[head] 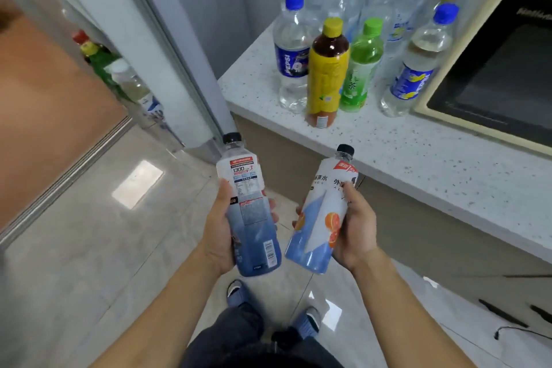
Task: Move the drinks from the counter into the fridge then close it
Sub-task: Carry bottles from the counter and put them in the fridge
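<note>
between counter (388, 140) and open fridge door (140, 48) we grip a blue bottle (252, 218) in our left hand (219, 227), an orange-print bottle (319, 218) in our right hand (357, 227); some drinks already shelved, many remain.

two black-capped drink bottles are held side by side over the floor. the left hand (218, 230) wraps the lower half of a white-to-blue bottle (249, 209), upright, cap above the grip. the right hand (355, 230) grips an orange-printed white and blue bottle (321, 218), cap tilted right above the fingers. beyond both grips, a clear pepsi bottle (291, 54), yellow tea bottle (327, 75), green tea bottle (360, 69) and lemon-labelled bottle (416, 66) stand on the counter (418, 152). left of the hands, the fridge door (143, 39) stands open.
</note>
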Demonstrator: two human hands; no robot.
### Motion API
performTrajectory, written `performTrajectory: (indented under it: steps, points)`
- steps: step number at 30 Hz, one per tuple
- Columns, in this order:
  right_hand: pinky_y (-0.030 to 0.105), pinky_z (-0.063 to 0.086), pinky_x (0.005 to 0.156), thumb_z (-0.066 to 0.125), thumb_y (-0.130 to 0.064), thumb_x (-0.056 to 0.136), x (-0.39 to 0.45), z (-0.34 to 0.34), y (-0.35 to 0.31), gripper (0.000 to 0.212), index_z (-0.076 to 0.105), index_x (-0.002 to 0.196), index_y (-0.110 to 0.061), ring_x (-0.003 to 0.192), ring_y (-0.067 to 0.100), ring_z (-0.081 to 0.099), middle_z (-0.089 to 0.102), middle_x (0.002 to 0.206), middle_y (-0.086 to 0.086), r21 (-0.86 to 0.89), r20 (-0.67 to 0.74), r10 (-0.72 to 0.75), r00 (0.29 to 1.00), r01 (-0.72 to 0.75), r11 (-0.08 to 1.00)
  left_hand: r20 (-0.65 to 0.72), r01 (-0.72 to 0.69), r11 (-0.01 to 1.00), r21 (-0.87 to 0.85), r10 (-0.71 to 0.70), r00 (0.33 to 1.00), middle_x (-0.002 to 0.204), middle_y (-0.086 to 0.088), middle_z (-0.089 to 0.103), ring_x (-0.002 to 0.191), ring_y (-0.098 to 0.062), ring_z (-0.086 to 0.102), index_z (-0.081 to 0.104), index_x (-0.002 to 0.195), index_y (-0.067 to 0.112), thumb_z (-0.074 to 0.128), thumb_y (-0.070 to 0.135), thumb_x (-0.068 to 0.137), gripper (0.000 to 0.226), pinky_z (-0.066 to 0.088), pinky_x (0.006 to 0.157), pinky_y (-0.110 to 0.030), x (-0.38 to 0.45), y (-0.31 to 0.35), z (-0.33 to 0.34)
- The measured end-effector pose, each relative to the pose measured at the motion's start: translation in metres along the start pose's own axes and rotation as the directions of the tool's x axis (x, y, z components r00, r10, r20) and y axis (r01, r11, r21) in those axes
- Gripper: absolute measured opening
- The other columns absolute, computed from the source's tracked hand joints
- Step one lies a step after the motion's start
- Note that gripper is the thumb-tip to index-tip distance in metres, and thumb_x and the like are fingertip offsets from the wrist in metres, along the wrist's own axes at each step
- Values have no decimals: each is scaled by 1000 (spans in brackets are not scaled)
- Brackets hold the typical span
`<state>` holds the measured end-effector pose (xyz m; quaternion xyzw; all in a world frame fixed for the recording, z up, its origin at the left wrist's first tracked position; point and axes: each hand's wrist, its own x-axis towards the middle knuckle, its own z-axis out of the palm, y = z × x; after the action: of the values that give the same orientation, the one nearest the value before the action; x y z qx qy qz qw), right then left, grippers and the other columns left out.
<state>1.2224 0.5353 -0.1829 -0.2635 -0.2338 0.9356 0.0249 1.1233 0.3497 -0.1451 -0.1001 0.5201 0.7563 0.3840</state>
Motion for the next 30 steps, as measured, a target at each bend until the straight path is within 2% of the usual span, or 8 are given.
performTrajectory:
  steps: [4,7,11,16,19,22,26,30]
  points:
    - [47,54,84,75,-62,68,11,27,35,67,74,113,-11,90,33,68,70,103,19,-94,38,112,993,-108,990,-77,3,995,-96,-10,997,89,-16,74,64,-27,70,81,83,18,48,71,72,63,60,59,-36,-20,7,-43]
    - [48,53,87,73,-68,65,19,51,63,72,75,114,-15,95,34,67,70,108,19,-169,-1,186,983,-183,968,-139,9,985,-175,-34,990,95,-15,74,71,-29,72,77,97,13,49,74,68,73,61,62,-39,-33,17,-79]
    - [44,54,79,72,-65,64,28,90,111,74,74,114,-10,81,32,66,68,97,20,-253,-15,285,958,-280,926,-169,18,971,-237,-59,984,104,-16,75,82,-32,74,67,113,11,47,76,65,83,62,67,-43,-55,37,-134]
    - [41,57,73,58,-77,70,41,146,184,70,80,96,-15,75,28,69,72,90,15,-345,18,334,942,-308,887,-192,-49,948,-314,-13,981,92,-17,74,68,-30,72,66,111,11,48,72,68,77,61,60,-39,-91,64,-217]
    - [41,57,78,63,-77,64,48,184,230,76,78,104,-14,86,30,71,73,101,17,-474,50,379,924,-312,823,-214,-89,932,-353,12,977,87,-15,74,61,-27,70,63,112,10,50,66,71,71,61,56,-37,-113,81,-268]
    - [42,56,82,68,-75,61,56,222,276,87,71,118,-9,94,33,70,70,112,22,-612,68,396,916,-275,742,-218,-141,940,-311,74,973,86,-14,73,62,-27,70,64,111,8,67,65,68,72,59,56,-36,-130,100,-315]
    - [45,55,82,73,-78,59,67,265,328,101,60,129,-6,93,36,68,68,113,25,-717,111,437,893,-232,657,-194,-187,948,-258,138,971,87,-16,73,67,-28,72,73,100,9,89,65,40,83,59,58,-35,-150,121,-367]
    - [56,51,98,72,-79,61,85,294,365,98,59,132,-13,108,43,66,66,121,25,-752,120,468,875,-228,618,-324,-254,948,-191,184,928,86,-13,75,69,-26,73,76,91,17,69,63,71,51,59,59,-34,-157,132,-407]
